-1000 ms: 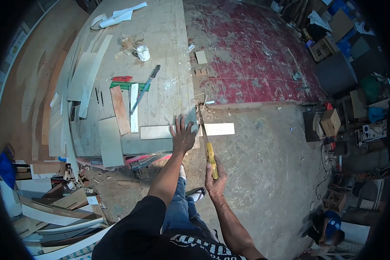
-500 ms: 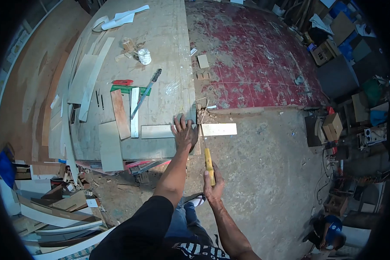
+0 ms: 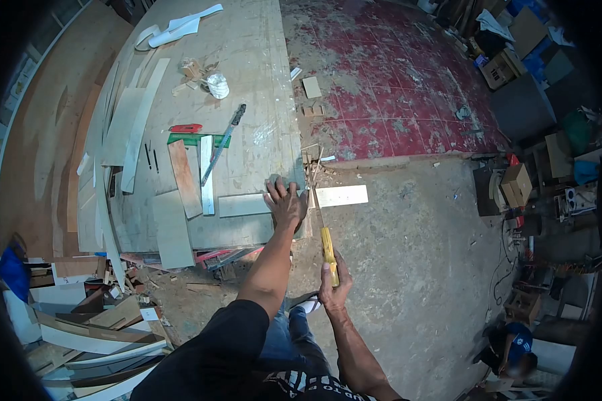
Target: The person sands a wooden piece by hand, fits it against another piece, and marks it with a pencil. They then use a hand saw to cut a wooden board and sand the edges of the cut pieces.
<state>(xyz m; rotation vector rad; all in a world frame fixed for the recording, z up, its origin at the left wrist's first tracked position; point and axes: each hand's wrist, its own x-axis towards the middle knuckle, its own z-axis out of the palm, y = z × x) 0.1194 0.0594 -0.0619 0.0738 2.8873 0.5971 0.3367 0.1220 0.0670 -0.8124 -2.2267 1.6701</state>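
My left hand (image 3: 287, 206) lies flat with fingers spread, pressing on a pale wooden strip (image 3: 243, 204). The strip's far part (image 3: 342, 195) juts past the table edge over the floor. In my right hand (image 3: 335, 282) is a handsaw (image 3: 328, 246), its yellow handle inside my closed fingers. The narrow blade points away from me and crosses the strip just beyond the table edge, close to the right side of my left hand. How deep the blade sits in the wood cannot be made out.
The worktable (image 3: 254, 73) bears a blue-grey cutter-like tool (image 3: 224, 144), a red cutter (image 3: 185, 128), a green strip (image 3: 182, 140), boards (image 3: 175, 230) and a white cup-like item (image 3: 217, 86). Wood scraps (image 3: 100, 327) lie lower left. A person (image 3: 513, 347) is at lower right.
The saw and my right hand have shifted slightly right in view, and the blade lies at a slightly different slant across the strip. My left hand stays pressed on the strip. The view has shifted a little.
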